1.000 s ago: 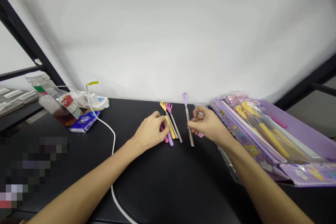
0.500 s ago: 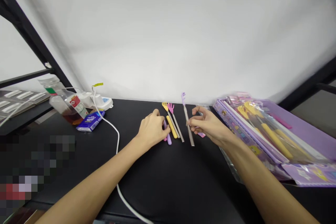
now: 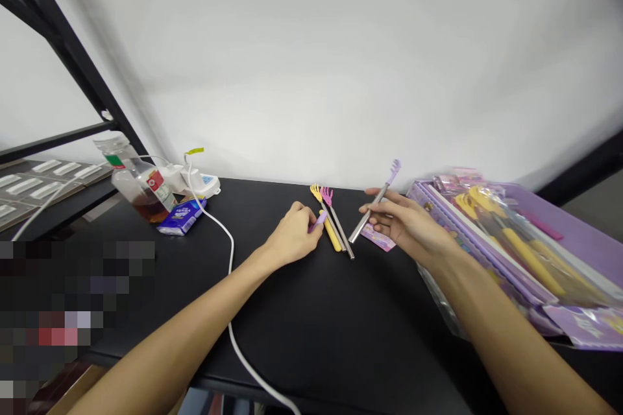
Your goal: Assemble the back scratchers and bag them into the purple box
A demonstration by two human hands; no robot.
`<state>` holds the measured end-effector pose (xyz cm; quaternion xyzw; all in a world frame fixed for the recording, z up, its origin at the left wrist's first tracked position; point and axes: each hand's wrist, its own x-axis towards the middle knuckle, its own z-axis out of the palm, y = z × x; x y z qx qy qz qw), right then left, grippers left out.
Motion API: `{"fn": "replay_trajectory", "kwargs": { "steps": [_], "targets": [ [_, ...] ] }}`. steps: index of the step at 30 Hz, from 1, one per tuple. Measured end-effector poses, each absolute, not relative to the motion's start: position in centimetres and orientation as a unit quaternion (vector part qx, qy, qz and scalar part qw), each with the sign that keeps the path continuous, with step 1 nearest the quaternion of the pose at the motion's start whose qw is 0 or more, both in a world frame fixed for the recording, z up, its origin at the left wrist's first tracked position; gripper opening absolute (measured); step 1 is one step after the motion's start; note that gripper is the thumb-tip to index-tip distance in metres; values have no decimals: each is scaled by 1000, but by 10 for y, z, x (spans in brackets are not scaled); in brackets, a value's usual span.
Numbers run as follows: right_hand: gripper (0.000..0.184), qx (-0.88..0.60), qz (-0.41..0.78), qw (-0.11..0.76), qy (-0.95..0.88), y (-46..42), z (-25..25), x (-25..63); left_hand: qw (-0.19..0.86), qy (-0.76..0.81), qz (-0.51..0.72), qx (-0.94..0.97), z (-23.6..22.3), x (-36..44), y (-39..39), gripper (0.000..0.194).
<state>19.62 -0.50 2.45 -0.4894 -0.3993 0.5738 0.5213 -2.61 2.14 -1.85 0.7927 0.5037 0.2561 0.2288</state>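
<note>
My right hand (image 3: pixel 406 225) pinches the metal rod of a small purple claw-headed back scratcher (image 3: pixel 374 204) and holds it tilted above the black table (image 3: pixel 321 318), claw end up to the right. My left hand (image 3: pixel 291 240) is closed on a small purple handle piece (image 3: pixel 318 222). Between the hands a yellow scratcher (image 3: pixel 327 225) and a pink scratcher (image 3: pixel 337 225) lie side by side on the table. A pink packet (image 3: pixel 378 237) lies under my right hand.
A purple box (image 3: pixel 559 246) with packaged items in plastic fills the right side. At the back left stand a bottle of brown liquid (image 3: pixel 139 188), a blue packet (image 3: pixel 181 217) and a white power strip (image 3: pixel 192 181), whose cable (image 3: pixel 233 311) runs to the front edge.
My right hand has lifted the purple scratcher off the table and swung its claw end to the right. My left hand has picked the purple handle piece out from beside the yellow one.
</note>
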Motion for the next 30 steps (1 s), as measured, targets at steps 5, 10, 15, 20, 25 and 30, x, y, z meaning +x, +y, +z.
{"fn": "replay_trajectory", "kwargs": {
  "steps": [5,10,15,20,25,30],
  "targets": [
    [29,-485,572,530,-395,-5,26,197,285,524,257,760,-13,-33,26,26],
    [25,-485,576,522,-400,-3,20,198,388,516,285,708,-8,-37,29,14],
    [28,-487,569,526,-403,1,15,199,412,498,311,697,-11,-35,29,12],
    [26,-487,567,533,-396,0,17,197,385,465,355,713,-20,-33,30,17],
    [23,-490,572,531,-388,0,18,196,316,490,347,735,-24,-34,36,28],
    [22,-485,573,541,-380,0,17,196,280,523,268,759,-17,-31,29,19]
  ]
}}
